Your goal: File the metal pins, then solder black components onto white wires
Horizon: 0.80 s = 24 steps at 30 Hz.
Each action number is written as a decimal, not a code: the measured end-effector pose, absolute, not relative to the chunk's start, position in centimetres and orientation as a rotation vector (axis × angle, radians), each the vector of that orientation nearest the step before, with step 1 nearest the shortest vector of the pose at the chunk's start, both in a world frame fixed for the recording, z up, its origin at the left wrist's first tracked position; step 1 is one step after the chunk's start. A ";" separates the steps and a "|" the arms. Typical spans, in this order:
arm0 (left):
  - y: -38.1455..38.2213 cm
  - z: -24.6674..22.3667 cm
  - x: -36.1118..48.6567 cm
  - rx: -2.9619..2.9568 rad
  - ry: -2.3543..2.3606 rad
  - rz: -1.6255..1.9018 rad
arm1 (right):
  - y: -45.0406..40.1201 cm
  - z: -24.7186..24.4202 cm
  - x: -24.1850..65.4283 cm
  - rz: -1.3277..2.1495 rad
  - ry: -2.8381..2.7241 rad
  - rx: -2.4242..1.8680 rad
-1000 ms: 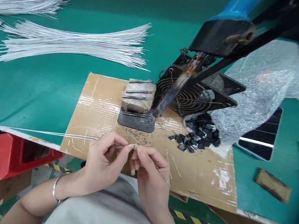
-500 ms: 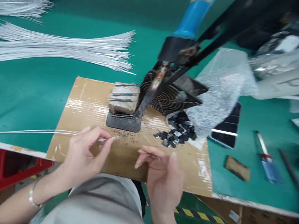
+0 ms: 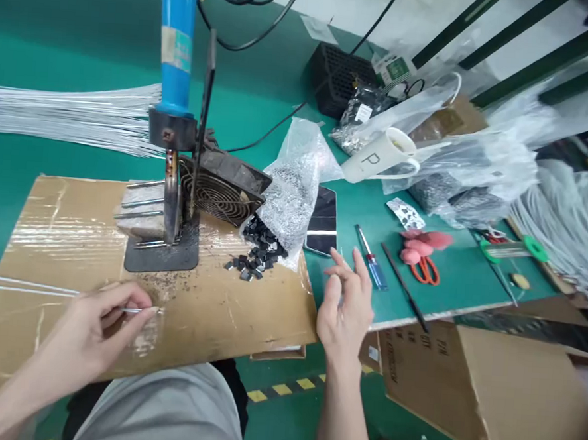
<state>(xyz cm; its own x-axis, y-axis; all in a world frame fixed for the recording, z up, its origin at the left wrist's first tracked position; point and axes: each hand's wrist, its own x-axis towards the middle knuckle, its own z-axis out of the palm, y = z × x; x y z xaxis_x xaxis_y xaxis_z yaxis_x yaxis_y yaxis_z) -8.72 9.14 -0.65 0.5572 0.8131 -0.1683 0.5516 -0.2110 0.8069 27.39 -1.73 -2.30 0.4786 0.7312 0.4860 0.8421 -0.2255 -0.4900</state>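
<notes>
In the head view the work looks partway: two wires (image 3: 31, 283) are in hand above the cardboard (image 3: 228, 322), their joining, if any, too small to tell, while a bundle (image 3: 71, 117) lies on the bench. The left hand (image 3: 88, 330) pinches the wires narrowly between thumb and forefinger, a tip just showing; the right hand (image 3: 345, 309), fingers loosely spread beside the phone (image 3: 323, 215), holds nothing visible, though its underside is hidden.

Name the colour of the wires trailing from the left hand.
White; the wires show best in the head view.
</notes>
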 end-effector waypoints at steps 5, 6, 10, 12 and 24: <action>8.6 -0.5 -8.4 1.815 1.230 0.431 | -1.1 -2.7 28.3 -0.084 -1.411 -2.099; 8.6 -0.5 -8.4 1.807 1.244 0.435 | -1.0 -2.8 28.4 -0.064 -1.421 -2.113; 9.0 -0.7 -8.5 1.849 1.173 0.389 | -1.0 -3.1 28.5 -0.024 -1.437 -2.150; 9.1 -0.7 -8.5 1.860 1.158 0.379 | -1.0 -3.1 28.5 -0.020 -1.441 -2.156; 8.6 0.0 -7.6 1.751 1.248 0.455 | -0.8 -3.2 28.4 -0.037 -1.447 -2.151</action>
